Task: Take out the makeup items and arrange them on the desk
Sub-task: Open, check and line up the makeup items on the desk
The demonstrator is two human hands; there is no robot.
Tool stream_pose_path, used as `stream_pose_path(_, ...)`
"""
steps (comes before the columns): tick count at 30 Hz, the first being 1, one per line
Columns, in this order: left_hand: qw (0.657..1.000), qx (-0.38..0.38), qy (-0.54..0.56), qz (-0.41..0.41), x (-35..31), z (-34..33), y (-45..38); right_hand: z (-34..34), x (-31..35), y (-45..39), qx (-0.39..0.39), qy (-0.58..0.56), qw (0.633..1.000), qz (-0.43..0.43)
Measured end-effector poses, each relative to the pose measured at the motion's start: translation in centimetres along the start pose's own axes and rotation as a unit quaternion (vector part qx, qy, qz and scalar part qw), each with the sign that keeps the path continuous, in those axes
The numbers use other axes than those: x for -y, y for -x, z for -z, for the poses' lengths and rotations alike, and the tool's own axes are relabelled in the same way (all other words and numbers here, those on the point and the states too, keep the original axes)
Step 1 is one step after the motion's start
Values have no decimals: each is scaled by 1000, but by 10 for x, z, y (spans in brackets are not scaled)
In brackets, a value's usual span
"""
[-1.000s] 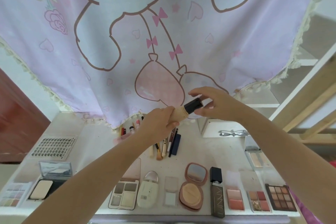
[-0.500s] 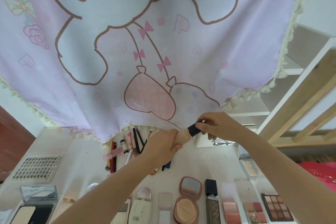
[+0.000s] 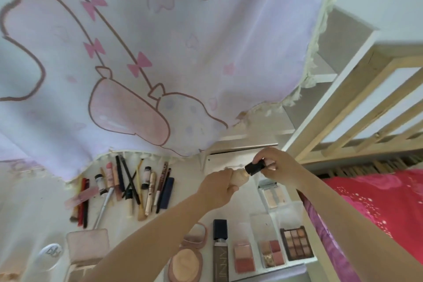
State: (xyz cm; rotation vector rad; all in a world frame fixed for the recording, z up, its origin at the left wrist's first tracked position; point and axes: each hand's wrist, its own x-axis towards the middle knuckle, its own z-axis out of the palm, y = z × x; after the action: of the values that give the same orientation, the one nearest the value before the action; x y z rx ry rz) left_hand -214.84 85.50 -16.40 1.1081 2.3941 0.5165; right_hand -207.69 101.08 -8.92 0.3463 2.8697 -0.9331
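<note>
My left hand (image 3: pixel 218 188) grips a beige foundation bottle (image 3: pixel 240 177) above the white desk (image 3: pixel 34 213). My right hand (image 3: pixel 273 166) pinches the bottle's black cap (image 3: pixel 254 168) at its far end. Both hands hover over the desk's right side. Laid out on the desk are a row of pencils and brushes (image 3: pixel 137 185), a round pink compact (image 3: pixel 190 254), a dark foundation tube (image 3: pixel 220 252), two blush palettes (image 3: pixel 258 256) and a brown eyeshadow palette (image 3: pixel 296 245).
A lilac cartoon curtain (image 3: pixel 160 64) hangs over the desk's back edge. A wooden bed ladder (image 3: pixel 357 108) and pink bedding (image 3: pixel 377 213) lie to the right. A white box (image 3: pixel 229 160) stands behind my hands. A pale highlighter case (image 3: pixel 272 194) sits beneath my right wrist.
The view has swung right and closer to the desk. Both hands have carried the bottle to the right and lower, keeping the same grip on body and cap.
</note>
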Motion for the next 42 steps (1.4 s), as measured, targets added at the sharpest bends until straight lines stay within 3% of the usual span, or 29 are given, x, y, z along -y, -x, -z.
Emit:
stream_pose_path(7,992,37,101,73,-4,-47,-42,-20,-43,-24,79,77,994,10)
stream_pose_path(23,935,-2,319,155,-12,-80,-69,-40,-77,-39,89,91,991,41)
stream_pose_path(30,957,21,236,168,-8,-67,-49,-38,-73,-38,81,137,986,41)
stream_pose_path(36,970,-62,93,214,25,-28,1,-56,-49,-31,-74,190,965,166)
stream_pose_path(39,963,-94,26,252,50,-6,30,-81,-20,-36,-59,161,961,218)
stream_pose_path(42,947,-92,-13,307,75,9,61,-114,13,-49,23,139,969,203)
